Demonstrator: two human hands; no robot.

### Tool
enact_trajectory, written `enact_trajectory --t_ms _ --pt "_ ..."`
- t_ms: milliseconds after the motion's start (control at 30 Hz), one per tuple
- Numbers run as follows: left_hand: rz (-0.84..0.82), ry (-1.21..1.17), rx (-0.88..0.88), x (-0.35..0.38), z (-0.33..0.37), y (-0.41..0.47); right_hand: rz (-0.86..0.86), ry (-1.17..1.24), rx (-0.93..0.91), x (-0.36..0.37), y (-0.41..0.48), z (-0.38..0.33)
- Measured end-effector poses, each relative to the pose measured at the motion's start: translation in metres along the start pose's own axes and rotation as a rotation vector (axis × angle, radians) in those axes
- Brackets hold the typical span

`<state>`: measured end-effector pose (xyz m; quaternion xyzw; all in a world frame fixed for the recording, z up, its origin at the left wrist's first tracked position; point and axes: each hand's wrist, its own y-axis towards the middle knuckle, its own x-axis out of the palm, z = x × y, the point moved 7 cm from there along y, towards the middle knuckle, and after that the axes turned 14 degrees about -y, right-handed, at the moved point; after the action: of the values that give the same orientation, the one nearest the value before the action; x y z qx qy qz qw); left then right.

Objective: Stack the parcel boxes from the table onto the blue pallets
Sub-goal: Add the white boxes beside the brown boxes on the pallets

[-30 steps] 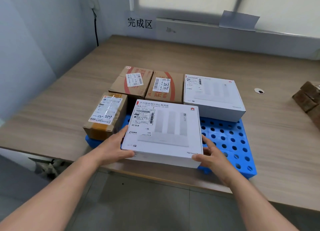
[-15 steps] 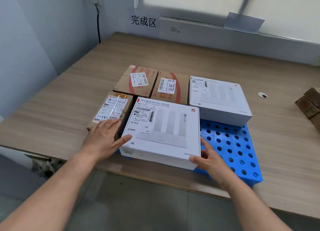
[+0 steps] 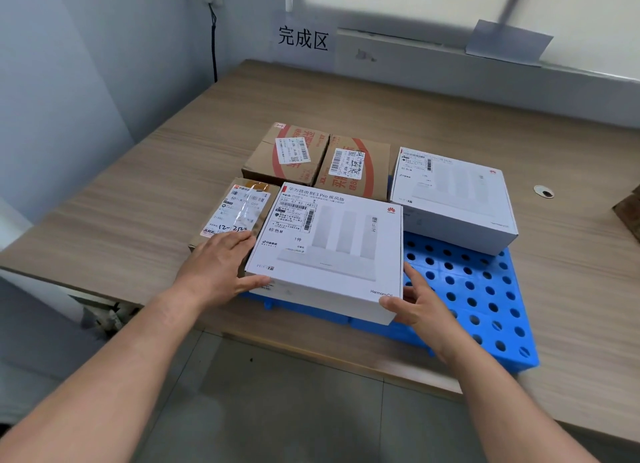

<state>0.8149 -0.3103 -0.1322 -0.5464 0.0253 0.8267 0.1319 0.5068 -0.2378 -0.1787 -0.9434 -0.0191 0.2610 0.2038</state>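
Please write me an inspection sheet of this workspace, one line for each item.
Surface: wooden table.
Job's things: blue pallet under front white box and rear white box; small brown box and red-printed boxes close beside them; pallet's near right part uncovered.
Clutter: round object; edge box at far right.
Hands: left hand flat on small brown box; right hand flat against front white box's right side.
Cables: black cable down the wall.
Surroundings: sign and paper sheet behind the table.
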Motion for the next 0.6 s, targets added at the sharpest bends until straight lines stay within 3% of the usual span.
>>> enact_trajectory --t_ms 600 --pt "-0.009 0.028 -0.029 -0.0006 0.0036 -0.0004 -0.041 -0.024 -0.033 0.0001 0.0030 -0.0015"
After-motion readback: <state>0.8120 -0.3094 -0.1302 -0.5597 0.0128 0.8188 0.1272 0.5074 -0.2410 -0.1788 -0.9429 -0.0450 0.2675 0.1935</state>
